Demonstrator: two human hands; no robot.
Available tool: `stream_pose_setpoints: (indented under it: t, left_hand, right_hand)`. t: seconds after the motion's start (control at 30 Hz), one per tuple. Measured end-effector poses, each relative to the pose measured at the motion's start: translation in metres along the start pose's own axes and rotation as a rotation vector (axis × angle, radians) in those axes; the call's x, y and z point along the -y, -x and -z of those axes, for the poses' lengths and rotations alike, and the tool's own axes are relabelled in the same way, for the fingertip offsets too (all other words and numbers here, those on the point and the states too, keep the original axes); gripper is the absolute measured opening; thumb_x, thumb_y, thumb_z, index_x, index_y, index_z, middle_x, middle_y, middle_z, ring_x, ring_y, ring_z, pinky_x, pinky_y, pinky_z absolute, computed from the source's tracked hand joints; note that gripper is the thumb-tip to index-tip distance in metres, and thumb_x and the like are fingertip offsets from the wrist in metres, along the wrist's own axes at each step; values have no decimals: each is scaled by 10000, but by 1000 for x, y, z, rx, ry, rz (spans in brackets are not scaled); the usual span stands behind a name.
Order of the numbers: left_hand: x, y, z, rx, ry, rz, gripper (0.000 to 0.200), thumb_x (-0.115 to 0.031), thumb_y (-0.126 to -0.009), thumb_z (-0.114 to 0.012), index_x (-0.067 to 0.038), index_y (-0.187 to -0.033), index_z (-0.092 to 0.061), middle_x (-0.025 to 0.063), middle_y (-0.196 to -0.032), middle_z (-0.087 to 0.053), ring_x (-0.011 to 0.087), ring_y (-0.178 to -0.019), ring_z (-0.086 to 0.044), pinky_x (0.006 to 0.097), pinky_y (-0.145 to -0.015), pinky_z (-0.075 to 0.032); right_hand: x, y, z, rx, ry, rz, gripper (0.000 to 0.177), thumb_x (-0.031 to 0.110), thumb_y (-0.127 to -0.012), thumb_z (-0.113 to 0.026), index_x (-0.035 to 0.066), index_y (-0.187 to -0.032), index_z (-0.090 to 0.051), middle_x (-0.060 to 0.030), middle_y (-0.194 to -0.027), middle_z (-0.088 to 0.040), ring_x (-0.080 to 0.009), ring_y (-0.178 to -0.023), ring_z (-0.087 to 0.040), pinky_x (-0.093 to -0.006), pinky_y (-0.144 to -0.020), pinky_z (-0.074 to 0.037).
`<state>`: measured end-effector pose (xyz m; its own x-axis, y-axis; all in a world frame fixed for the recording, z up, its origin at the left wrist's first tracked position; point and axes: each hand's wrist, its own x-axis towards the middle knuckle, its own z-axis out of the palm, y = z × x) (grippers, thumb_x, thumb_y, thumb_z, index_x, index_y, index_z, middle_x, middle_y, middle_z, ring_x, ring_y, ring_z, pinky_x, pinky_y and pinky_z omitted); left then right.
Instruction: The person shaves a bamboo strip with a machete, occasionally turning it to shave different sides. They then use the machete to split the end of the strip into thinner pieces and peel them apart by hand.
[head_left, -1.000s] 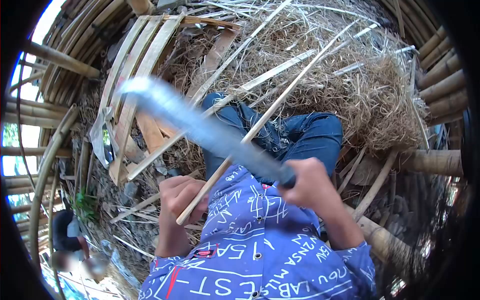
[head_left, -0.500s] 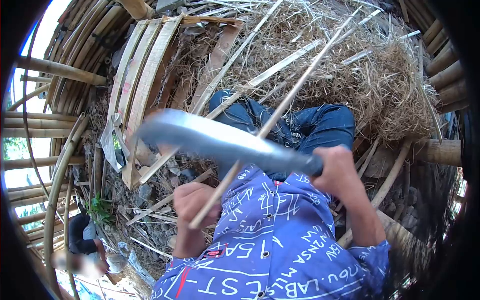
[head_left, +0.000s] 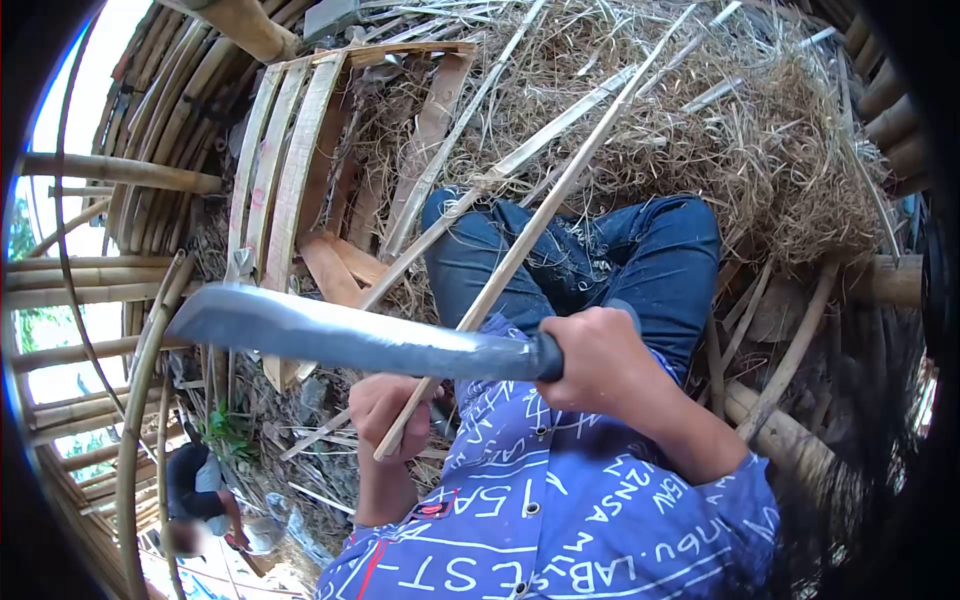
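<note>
My right hand is wrapped round the dark handle of a machete, whose broad steel blade points left across my lap. Closed round the near end of a long, thin bamboo strip is my left hand, just below the blade. The strip slants away up and to the right, over my legs and the shavings. Where the two cross, the blade overlaps the strip, a short way above my left fingers.
A heap of curly shavings lies in front of my crossed legs. A slatted wooden crate sits at the upper left. Bamboo poles form the left side, beyond which another person crouches.
The machete and my right hand have moved left, bringing the blade nearer my left hand. My left hand still grips the strip in about the same place.
</note>
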<state>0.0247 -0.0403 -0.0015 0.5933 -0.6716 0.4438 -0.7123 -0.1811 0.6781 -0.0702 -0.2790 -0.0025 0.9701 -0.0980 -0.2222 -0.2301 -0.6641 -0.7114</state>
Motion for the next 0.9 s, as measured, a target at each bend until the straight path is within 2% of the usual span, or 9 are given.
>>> stream_pose_setpoints:
  t: [0.1,0.37,0.5,0.53,0.57,0.63,0.7,0.8,0.9]
  left_hand:
    - [-11,1,-3,-70,29,92,310,-213,-908,-550,12,-700,-601,81,-622,-642,221,-537,-648,315,-490,-507]
    - [-7,3,-8,4,-24,49,331,-241,-897,-575,-19,-651,-566,79,-609,-625,206,-504,-614,308,-458,-470]
    - [8,11,-6,-111,33,-15,350,-260,-937,-528,-40,-668,-570,29,-551,-614,174,-483,-601,305,-447,-461]
    - [7,18,-5,-260,9,123,385,-297,-954,-496,-43,-679,-585,17,-520,-604,161,-449,-584,303,-429,-447]
    - [6,17,5,-317,152,182,395,-328,-946,-488,-28,-714,-598,47,-518,-604,168,-438,-579,304,-420,-436]
    - [6,9,19,-219,11,218,393,-342,-937,-487,-21,-734,-587,75,-513,-595,179,-439,-574,304,-420,-429]
    - [9,14,19,-193,39,227,378,-340,-934,-487,-24,-748,-581,86,-522,-598,184,-442,-571,302,-425,-428]
    - [10,13,19,-153,48,217,359,-340,-934,-484,-35,-768,-571,97,-541,-604,189,-447,-567,299,-433,-426]
    - [13,12,18,-160,45,172,315,-320,-935,-492,-50,-791,-569,102,-574,-619,189,-474,-583,302,-451,-439]
  right_hand:
    - [-6,-8,-3,-12,7,22,245,273,-581,-737,82,-710,-653,-150,-650,-638,-353,-665,-648,-440,-641,-516]
    - [-32,3,7,-95,113,-24,219,242,-553,-728,92,-692,-649,-150,-635,-627,-355,-645,-639,-434,-614,-508]
    - [-57,11,10,-185,168,-63,192,207,-576,-702,55,-670,-630,-178,-621,-610,-380,-633,-623,-445,-606,-503]
    - [-73,13,12,-239,140,-179,194,220,-605,-702,51,-677,-637,-185,-655,-630,-376,-667,-637,-447,-631,-512]
    - [-92,14,16,-295,111,-299,200,232,-635,-702,48,-683,-644,-191,-689,-650,-371,-700,-652,-449,-656,-521]
    - [-138,18,29,-348,52,-571,179,182,-670,-668,7,-679,-631,-202,-669,-641,-384,-678,-644,-441,-631,-508]
    - [-151,26,41,-397,48,-614,163,150,-685,-645,-12,-698,-629,-206,-629,-621,-381,-637,-638,-429,-596,-489]
    - [-135,29,38,-347,-65,-573,179,159,-686,-646,-17,-721,-640,-205,-640,-624,-372,-630,-641,-429,-595,-483]
    - [-95,16,16,-354,-66,-366,213,207,-660,-705,29,-776,-685,-196,-703,-655,-375,-705,-659,-421,-666,-532]
